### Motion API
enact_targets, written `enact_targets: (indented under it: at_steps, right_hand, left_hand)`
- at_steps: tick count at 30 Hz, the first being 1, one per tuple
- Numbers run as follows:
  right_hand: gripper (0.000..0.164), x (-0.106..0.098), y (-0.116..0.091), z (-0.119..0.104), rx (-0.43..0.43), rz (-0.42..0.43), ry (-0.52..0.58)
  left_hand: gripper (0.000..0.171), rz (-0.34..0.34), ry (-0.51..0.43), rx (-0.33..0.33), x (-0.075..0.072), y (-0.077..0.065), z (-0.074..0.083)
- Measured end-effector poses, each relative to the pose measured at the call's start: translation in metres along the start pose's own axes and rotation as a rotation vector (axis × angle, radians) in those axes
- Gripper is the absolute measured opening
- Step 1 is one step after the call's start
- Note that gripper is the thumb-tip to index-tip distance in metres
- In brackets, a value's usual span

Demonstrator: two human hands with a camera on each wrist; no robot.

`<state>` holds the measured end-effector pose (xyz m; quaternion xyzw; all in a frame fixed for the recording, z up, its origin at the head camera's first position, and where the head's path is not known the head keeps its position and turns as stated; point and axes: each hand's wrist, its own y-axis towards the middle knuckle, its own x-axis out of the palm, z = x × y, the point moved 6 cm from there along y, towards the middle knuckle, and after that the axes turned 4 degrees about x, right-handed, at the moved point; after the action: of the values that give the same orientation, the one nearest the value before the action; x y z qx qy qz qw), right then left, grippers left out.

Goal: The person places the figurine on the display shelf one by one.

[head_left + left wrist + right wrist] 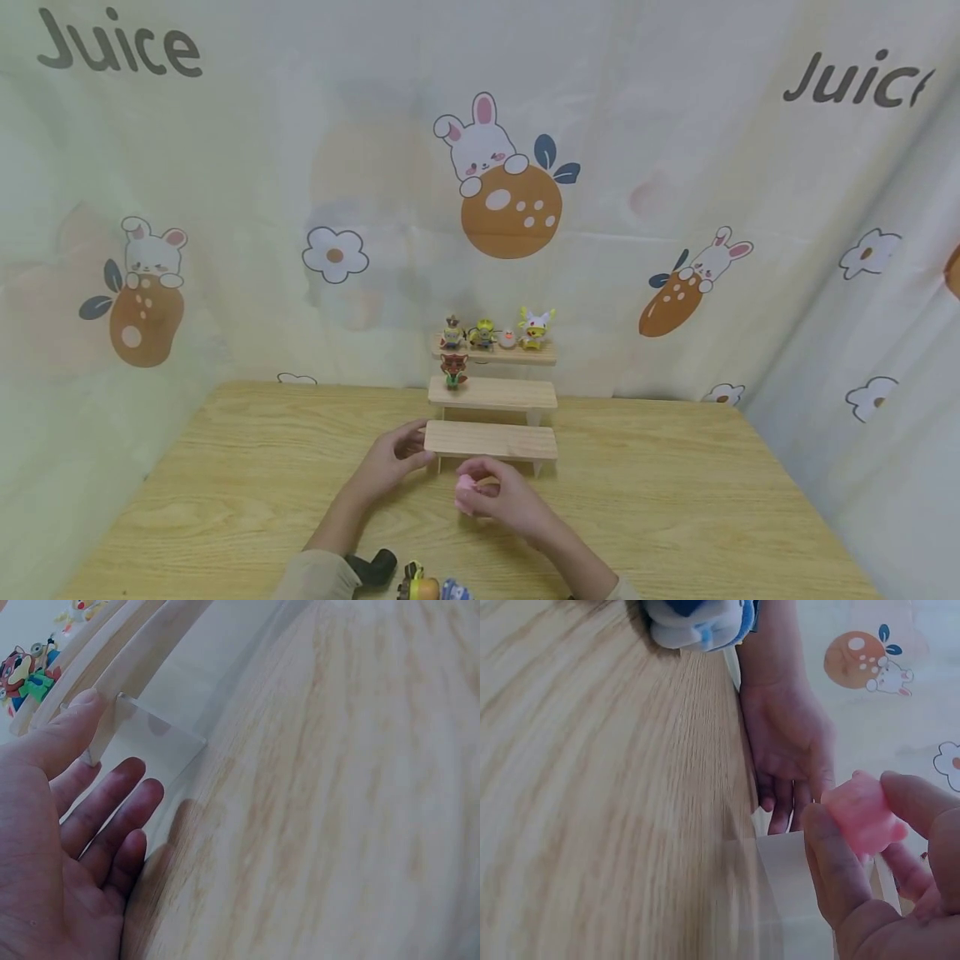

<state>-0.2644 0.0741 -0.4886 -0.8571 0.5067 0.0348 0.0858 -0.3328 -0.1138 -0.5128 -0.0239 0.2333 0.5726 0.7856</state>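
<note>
My right hand (510, 498) pinches a small pink toy figurine (862, 814) between thumb and fingertips, in front of the lowest step. It has small rounded bumps like ears; its face is not visible. My left hand (386, 462) holds the left end of a three-step wooden display stand (491, 440), the thumb in front and the fingers behind. In the left wrist view its thumb lies against the step's edge, near a clear leg (161, 735). A fox figurine (453, 372) stands at the left of the middle step.
Along the top step stand several figurines: two yellow ones, a small round white one (507, 337) and a white-and-yellow horned one (535, 329). Near the table's front edge are a black curved object (373, 568), an orange-and-yellow toy (418, 587) and a blue-and-white toy (455, 591). A printed curtain (390, 167) hangs behind.
</note>
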Motion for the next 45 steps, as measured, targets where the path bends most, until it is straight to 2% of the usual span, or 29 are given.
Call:
enact_targets:
  at_steps: [6,12,16,18,21,23,25,27,29,31,35,38,41,45]
  right_hand:
    - [0.051,-0.006,-0.003,-0.014,-0.068,0.098,-0.247]
    - [0.040,-0.016,-0.008,-0.035,-0.147,0.201,-0.509]
    - [0.040,-0.022,-0.011,-0.045,-0.187,0.208,-0.553]
    - [0.038,-0.024,-0.012,-0.047,-0.196,0.199,-0.546]
    - [0.035,-0.029,-0.011,-0.048,-0.209,0.206,-0.533]
    - [0.034,-0.032,-0.010,-0.048,-0.226,0.229,-0.523]
    - [0.035,-0.036,-0.008,-0.049,-0.243,0.266,-0.520]
    - [0.034,-0.040,-0.006,-0.049,-0.250,0.314,-0.521]
    - [0.033,-0.045,-0.004,-0.048,-0.235,0.351,-0.470]
    - [0.034,-0.050,-0.002,-0.044,-0.199,0.369,-0.366]
    - [0.040,-0.059,-0.001,-0.036,-0.110,0.367,-0.032]
    - [0.041,-0.064,0.000,-0.034,-0.081,0.380,0.140]
    - [0.037,-0.067,0.002,-0.036,-0.081,0.387,0.223]
    - [0.030,-0.069,0.003,-0.039,-0.096,0.381,0.244]
  left_hand:
    - [0.062,0.004,-0.011,-0.003,-0.001,0.000,-0.001]
    - [0.063,0.008,-0.004,-0.004,-0.002,0.000,0.002]
    - [0.063,0.018,0.003,0.004,-0.004,0.000,0.001]
    - [0.061,0.017,0.004,0.004,-0.005,-0.002,0.010]
    - [0.060,0.021,0.005,-0.001,-0.006,-0.002,0.008]
    - [0.060,0.018,0.008,-0.005,-0.006,-0.001,0.008]
    - [0.061,0.022,0.010,-0.001,-0.005,0.001,-0.002]
    - [0.061,0.022,0.010,0.000,-0.006,0.001,-0.002]
    - [0.062,0.021,0.008,0.005,-0.006,0.002,-0.002]
    - [0.063,0.015,0.008,0.005,-0.005,0.002,-0.002]
    - [0.064,0.001,0.002,0.012,-0.002,0.003,-0.002]
    - [0.063,0.008,-0.016,0.010,-0.001,0.003,-0.004]
    - [0.061,0.017,-0.023,0.003,0.000,0.003,-0.007]
    - [0.060,0.016,-0.010,-0.006,0.001,0.003,-0.006]
